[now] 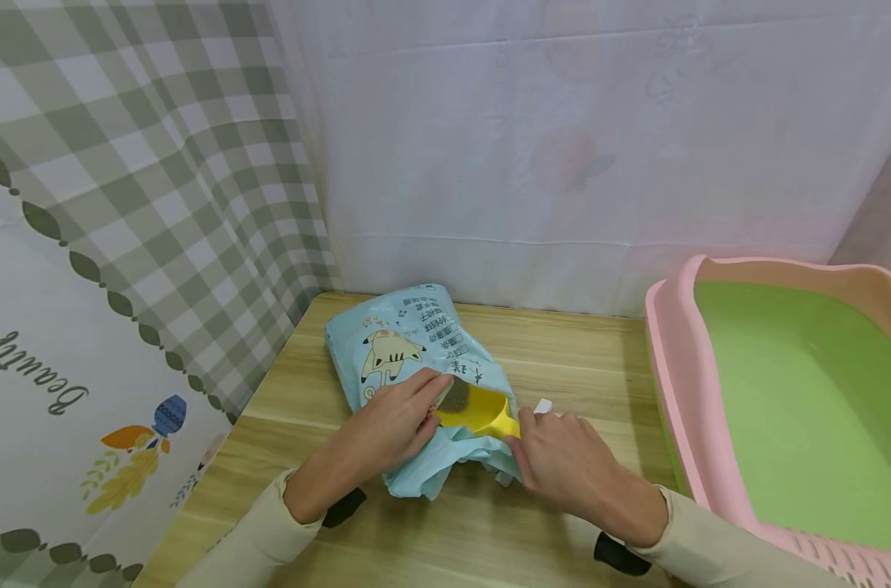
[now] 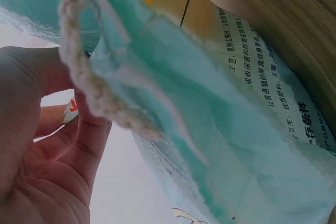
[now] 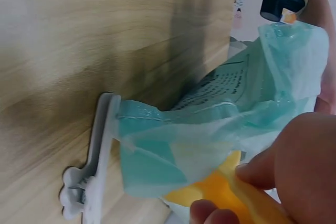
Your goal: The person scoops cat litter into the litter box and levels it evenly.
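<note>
A light blue bag of cat litter (image 1: 386,322) with a printed cat lies on the wooden table, its torn mouth facing me. My left hand (image 1: 394,420) pinches the upper edge of that mouth; in the left wrist view thumb and fingers meet at the plastic. My right hand (image 1: 573,457) grips the handle of a yellow scoop (image 1: 485,408), whose bowl sits inside the mouth. Grey-brown granules (image 1: 456,396) show at the bowl's far end. A white bag clip (image 3: 100,150) is at one end of the bag's lower flap, beside the scoop.
To the right stands a large pink litter box (image 1: 698,384) with a green bottom. White cloth (image 1: 577,147) hangs behind the table, and a green checked cloth (image 1: 166,147) covers the left side. In the left wrist view a braided cord (image 2: 86,77) crosses before the bag.
</note>
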`<state>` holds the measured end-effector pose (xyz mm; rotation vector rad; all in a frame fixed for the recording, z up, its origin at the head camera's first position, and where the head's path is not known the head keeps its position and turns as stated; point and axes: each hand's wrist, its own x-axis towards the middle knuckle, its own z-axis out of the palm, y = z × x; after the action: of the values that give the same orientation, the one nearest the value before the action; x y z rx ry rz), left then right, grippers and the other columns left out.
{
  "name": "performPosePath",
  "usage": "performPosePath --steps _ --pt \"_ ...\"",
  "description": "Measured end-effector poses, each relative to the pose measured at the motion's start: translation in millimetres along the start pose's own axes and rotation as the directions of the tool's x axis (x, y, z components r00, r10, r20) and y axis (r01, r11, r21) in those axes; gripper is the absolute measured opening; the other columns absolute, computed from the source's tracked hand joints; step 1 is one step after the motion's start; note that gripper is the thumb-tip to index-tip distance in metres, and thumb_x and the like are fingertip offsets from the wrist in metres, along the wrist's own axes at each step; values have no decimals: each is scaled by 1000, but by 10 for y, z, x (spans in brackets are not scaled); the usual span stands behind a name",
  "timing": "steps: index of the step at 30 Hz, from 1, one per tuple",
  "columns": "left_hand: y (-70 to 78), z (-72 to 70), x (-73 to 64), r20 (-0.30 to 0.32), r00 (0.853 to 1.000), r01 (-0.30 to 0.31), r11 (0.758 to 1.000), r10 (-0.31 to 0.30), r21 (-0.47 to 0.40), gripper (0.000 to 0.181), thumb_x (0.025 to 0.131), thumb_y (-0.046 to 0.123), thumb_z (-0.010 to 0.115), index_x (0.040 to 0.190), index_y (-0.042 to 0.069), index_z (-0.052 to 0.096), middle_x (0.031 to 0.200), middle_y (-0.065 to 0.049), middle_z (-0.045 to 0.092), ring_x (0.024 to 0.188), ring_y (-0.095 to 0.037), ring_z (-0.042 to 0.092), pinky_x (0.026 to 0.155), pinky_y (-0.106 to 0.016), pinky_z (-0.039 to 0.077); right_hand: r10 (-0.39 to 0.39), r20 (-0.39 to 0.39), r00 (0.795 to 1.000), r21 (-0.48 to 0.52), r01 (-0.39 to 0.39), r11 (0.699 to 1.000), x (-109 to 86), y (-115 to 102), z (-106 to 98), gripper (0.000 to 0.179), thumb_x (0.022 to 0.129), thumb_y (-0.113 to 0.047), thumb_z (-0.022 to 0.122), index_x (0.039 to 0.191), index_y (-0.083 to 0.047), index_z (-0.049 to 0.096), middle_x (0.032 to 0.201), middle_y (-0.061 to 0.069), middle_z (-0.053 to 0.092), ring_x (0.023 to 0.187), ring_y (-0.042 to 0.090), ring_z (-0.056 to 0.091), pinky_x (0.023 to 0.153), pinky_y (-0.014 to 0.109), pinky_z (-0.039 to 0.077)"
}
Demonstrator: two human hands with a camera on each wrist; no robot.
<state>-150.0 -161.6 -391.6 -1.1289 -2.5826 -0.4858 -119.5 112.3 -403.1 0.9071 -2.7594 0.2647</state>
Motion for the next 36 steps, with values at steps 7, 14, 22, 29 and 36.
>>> performPosePath --steps 7,14,22,29,36 --pt "9 -13 -4 1 1000 11 1000 -11 -11 48 96 -1 78 141 -8 63 128 -17 69 66 -16 59 68 -28 60 -10 -46 999 16 11 1000 4 2 57 31 101 -19 76 85 -4 55 64 0 41 50 15 41 43 32 40" --pt "17 -21 13 -5 1000 0 1000 0 0 49 94 -1 81 140 -8 63 127 -16 69 71 -18 63 68 -28 60 -18 -120 993 30 22 999 26 29 113 31 100 -17 76 83 -6 52 65 -3 36 50 13 38 42 31 37" --pt "18 -27 -4 -32 999 -15 1000 16 20 49 93 -2 81 138 -8 64 126 -16 68 71 -19 63 68 -29 60 -34 -181 983 36 41 999 52 46 168 31 98 -15 78 84 -6 51 65 -2 37 49 13 38 41 30 37" --pt "11 -20 -11 -52 998 -19 1000 19 15 49 93 -4 80 139 -8 63 125 -16 68 68 -18 62 64 -29 59 -39 -176 984 22 43 999 41 48 161 31 98 -17 78 85 -7 52 65 -3 37 50 12 37 42 29 35" --pt "14 -25 -13 -52 999 -7 1000 7 6 50 93 -4 80 140 -8 63 127 -16 68 66 -17 60 64 -28 58 -34 -142 989 1 34 999 -32 40 111 30 99 -18 78 87 -6 54 65 -4 38 50 11 37 43 30 36"
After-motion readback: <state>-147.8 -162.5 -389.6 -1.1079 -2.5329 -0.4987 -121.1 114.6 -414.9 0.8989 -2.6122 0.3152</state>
